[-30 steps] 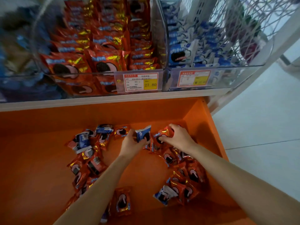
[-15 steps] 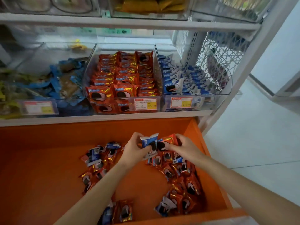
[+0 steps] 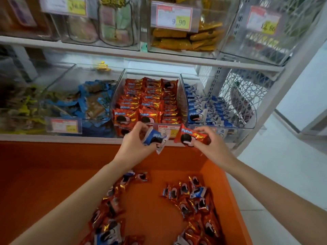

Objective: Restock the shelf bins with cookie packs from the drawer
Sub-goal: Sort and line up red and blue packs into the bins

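Both hands have come up out of the drawer since the earlier pictures, and each has brought its pack along. The big orange drawer (image 3: 53, 183) now lies below the hands, pulled open, with its bare floor to the left of the left arm. The white shelf (image 3: 53, 137) runs across just behind the hands. On it, right behind the left hand, sits a clear bin (image 3: 152, 72) full of red packs in rows. Behind the right hand and a bit to its right sits another clear bin (image 3: 254, 114) with blue and white packs. The left hand (image 3: 134, 144) holds a blue pack (image 3: 154, 137) with its fingers curled round it. The right hand (image 3: 210, 144) pinches a red pack (image 3: 190, 136) between thumb and fingers, with the cookie picture facing up. The two packs are near each other but do not touch. Many loose packs (image 3: 194, 200) lie in the drawer under both arms, most of them red, a few blue. A small price tag (image 3: 169, 129) peeks out between the two hands.
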The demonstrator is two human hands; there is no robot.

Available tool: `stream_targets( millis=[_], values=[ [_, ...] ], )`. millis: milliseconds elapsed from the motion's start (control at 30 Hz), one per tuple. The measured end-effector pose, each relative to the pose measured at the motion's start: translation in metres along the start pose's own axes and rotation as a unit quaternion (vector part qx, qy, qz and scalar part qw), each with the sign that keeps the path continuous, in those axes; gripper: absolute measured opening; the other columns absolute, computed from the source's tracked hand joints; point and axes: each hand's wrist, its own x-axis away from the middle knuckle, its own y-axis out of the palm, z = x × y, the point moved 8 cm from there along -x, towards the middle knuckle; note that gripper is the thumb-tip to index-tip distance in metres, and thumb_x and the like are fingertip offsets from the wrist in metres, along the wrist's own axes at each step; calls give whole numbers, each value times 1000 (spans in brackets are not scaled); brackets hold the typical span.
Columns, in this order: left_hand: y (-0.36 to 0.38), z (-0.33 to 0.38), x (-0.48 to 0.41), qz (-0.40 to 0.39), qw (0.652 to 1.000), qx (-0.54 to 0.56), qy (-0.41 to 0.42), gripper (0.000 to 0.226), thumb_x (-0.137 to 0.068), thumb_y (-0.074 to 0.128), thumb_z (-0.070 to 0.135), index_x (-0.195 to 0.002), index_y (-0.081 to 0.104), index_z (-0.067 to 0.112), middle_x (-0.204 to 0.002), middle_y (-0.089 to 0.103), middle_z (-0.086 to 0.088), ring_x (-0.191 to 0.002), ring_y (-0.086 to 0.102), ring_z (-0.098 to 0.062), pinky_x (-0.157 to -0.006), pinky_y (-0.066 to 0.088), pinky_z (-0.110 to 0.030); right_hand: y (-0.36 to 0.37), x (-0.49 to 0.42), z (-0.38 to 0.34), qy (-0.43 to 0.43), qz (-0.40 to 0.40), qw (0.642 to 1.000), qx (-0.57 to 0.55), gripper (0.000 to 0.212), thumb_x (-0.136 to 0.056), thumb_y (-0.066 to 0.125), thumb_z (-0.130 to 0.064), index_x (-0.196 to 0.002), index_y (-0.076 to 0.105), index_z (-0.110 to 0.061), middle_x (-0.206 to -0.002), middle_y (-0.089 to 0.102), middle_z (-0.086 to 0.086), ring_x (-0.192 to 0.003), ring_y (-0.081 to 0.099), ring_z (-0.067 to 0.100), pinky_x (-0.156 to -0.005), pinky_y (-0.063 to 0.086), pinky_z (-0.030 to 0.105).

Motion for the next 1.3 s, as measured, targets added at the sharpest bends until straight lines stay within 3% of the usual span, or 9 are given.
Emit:
stream_targets(
  millis=[167, 267, 433, 533, 667, 833, 1067, 1200, 1300],
  values=[
    [-41, 17, -37, 105, 993, 39, 38, 47, -80, 73, 8, -110, 40, 25, -104, 50, 12, -83, 54, 5, -58, 47, -5, -13, -50, -33, -43, 83, 996, 10, 28, -85, 70, -29, -107, 56, -20, -105, 61, -5, -86, 60, 5, -61, 46, 7],
    [-50, 17, -58, 133, 988, 46, 55, 38, -83, 71, 12, -109, 46, 25, -103, 53, 11, -84, 57, 2, -58, 48, -7, -12, -79, -50, -65, 118, 990, 34, 24, -86, 69, -25, -105, 58, -17, -97, 58, -7, -77, 54, -5, -59, 42, 3],
    [-52, 12, -94, 154, 984, 46, 71, 37, -85, 69, 14, -116, 48, 18, -103, 55, 8, -76, 56, 4, -53, 44, -5, 0, -128, -65, -85, 132, 981, 111, 25, -88, 67, -22, -109, 56, -15, -93, 56, -7, -78, 54, 5, -58, 37, 5],
    [-50, 6, -113, 157, 984, 44, 68, 38, -85, 69, 17, -117, 48, 19, -110, 59, 4, -89, 62, -11, -65, 55, -23, 2, -155, -68, -88, 136, 974, 157, 23, -86, 68, -17, -102, 52, -14, -88, 55, -4, -71, 53, 6, -55, 36, 7],
    [-46, -5, -132, 163, 983, 44, 73, 38, -84, 69, 17, -116, 49, 18, -117, 62, -5, -100, 62, -20, -81, 56, -44, 9, -183, -66, -101, 130, 958, 235, 32, -88, 65, -15, -115, 48, -8, -105, 61, 7, -93, 61, 23, -71, 42, 24],
    [-46, -15, -142, 185, 979, 39, 75, 37, -84, 68, 16, -116, 50, 15, -116, 60, -5, -100, 58, -19, -80, 51, -35, 23, -213, -64, -108, 80, 919, 372, 38, -94, 55, -14, -130, 45, -8, -121, 51, 15, -107, 56, 31, -88, 44, 36],
    [-50, -29, -144, 206, 968, 130, 63, 38, -84, 69, 16, -116, 49, 17, -114, 60, -2, -99, 60, -16, -80, 54, -36, 34, -261, -45, -26, 69, 881, 467, 30, -95, 50, -9, -124, 45, -2, -120, 57, 18, -115, 48, 34, -86, 41, 39],
    [-57, -42, -144, 249, 945, 208, 32, 35, -84, 69, 17, -114, 50, 18, -103, 55, 9, -90, 55, -6, -72, 47, -20, 39, -275, -41, 4, 72, 836, 543, 46, -95, 49, -8, -138, 32, 0, -132, 50, 21, -125, 43, 36, -100, 35, 41],
    [-58, -42, -144, 245, 944, 219, 40, 34, -84, 69, 15, -112, 49, 17, -101, 53, 10, -89, 55, -6, -71, 46, -19, 39, -283, -39, 15, 75, 828, 555, 43, -95, 45, -5, -136, 34, -2, -131, 51, 21, -124, 42, 36, -101, 34, 40]
  ],
)
